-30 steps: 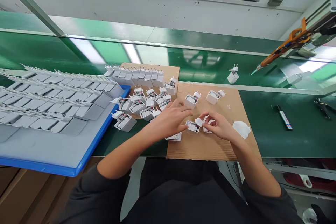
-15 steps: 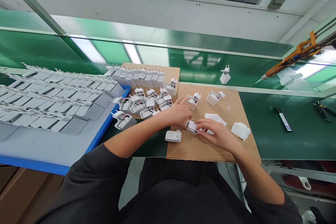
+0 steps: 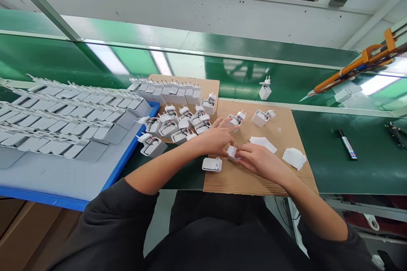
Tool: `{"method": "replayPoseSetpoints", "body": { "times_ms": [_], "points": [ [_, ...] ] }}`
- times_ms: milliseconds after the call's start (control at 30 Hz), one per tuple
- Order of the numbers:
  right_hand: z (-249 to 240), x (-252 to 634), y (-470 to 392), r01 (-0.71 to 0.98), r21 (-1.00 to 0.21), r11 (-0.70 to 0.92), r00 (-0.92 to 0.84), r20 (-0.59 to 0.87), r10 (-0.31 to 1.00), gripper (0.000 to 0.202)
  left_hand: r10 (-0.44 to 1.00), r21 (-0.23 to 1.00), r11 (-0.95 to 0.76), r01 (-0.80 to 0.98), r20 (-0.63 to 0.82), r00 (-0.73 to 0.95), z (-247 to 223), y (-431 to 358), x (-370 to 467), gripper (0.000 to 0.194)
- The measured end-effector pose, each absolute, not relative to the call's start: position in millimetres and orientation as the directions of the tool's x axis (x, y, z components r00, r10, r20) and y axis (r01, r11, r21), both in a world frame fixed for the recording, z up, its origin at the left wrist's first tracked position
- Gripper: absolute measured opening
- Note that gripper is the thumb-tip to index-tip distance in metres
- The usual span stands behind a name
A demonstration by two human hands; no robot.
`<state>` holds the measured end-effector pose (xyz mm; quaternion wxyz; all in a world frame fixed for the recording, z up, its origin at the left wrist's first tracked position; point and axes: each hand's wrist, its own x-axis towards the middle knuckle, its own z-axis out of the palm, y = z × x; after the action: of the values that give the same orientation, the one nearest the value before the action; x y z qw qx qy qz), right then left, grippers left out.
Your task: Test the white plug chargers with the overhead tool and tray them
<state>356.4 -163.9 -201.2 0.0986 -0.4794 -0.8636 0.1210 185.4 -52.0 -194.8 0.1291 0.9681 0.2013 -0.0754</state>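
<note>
A small white charger housing (image 3: 232,151) is held low over the cardboard between my two hands. My left hand (image 3: 217,139) grips its left side, with some fingers reaching forward beside an open charger (image 3: 238,117) with its plug pins up. My right hand (image 3: 256,159) pinches the right side of the housing, fingers bent; the fingertips partly hide it. A flat white charger piece (image 3: 212,164) lies just left of my hands. Beyond my right hand are a white paper sheet (image 3: 263,143) and another open charger (image 3: 262,117).
Several open chargers (image 3: 168,128) with wires showing cluster to the left. A blue-edged tray (image 3: 121,161) holds rows of finished-looking white chargers. A charger (image 3: 265,89) stands at the back. Right lie a paper scrap (image 3: 294,158), marker (image 3: 347,145) and pliers (image 3: 396,134); an orange tool (image 3: 345,70) hangs above.
My right hand has drawn slightly left, its fingers closing in on the housing. My left hand stays nearly in place. The whole view has shifted a little.
</note>
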Motion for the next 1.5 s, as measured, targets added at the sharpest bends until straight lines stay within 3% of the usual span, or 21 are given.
{"method": "replayPoseSetpoints", "body": {
  "times_ms": [200, 367, 500, 600, 700, 833, 1000, 1100, 1267, 1500],
  "points": [
    [-209, 359, -160, 0.757, -0.420, 0.501, -0.518, 0.081, 0.851, 0.024, 0.349, 0.249, -0.888, 0.386, -0.182, 0.919, -197, -49, 185, 0.030],
    [-216, 355, -164, 0.776, -0.422, 0.469, -0.478, 0.093, 0.874, 0.025, 0.346, 0.274, -0.883, 0.382, -0.171, 0.923, -198, -49, 184, 0.031],
    [-210, 363, -165, 0.669, -0.609, 0.426, -0.461, 0.110, 0.881, 0.025, 0.364, 0.302, -0.865, 0.401, -0.173, 0.915, -194, -52, 177, 0.035],
    [-205, 378, -148, 0.608, -0.743, 0.279, -0.239, 0.164, 0.957, 0.031, 0.400, 0.355, -0.832, 0.426, -0.147, 0.905, -188, -47, 174, 0.045],
    [-204, 390, -112, 0.644, -0.765, 0.017, 0.120, 0.122, 0.985, 0.041, 0.517, 0.380, -0.777, 0.503, -0.071, 0.853, -183, -32, 182, 0.039],
    [-213, 393, -60, 0.630, -0.767, -0.122, 0.146, -0.038, 0.989, 0.049, 0.651, 0.366, -0.661, 0.655, -0.152, 0.743, -182, -1, 208, 0.040],
    [-224, 392, -39, 0.615, -0.786, -0.056, 0.039, -0.040, 0.998, 0.026, 0.629, 0.329, -0.618, 0.714, -0.338, 0.700, -182, 27, 228, 0.056],
    [-224, 394, -48, 0.640, -0.766, 0.064, -0.054, 0.038, 0.998, 0.019, 0.583, 0.339, -0.635, 0.694, -0.380, 0.718, -186, 34, 230, 0.053],
    [-215, 392, -60, 0.704, -0.655, 0.275, -0.239, 0.146, 0.960, 0.017, 0.504, 0.399, -0.677, 0.619, -0.362, 0.784, -202, 44, 229, 0.035],
    [-212, 386, -57, 0.740, -0.539, 0.404, -0.387, 0.150, 0.910, 0.014, 0.482, 0.465, -0.671, 0.578, -0.319, 0.816, -218, 53, 221, 0.032]
  ]
}}
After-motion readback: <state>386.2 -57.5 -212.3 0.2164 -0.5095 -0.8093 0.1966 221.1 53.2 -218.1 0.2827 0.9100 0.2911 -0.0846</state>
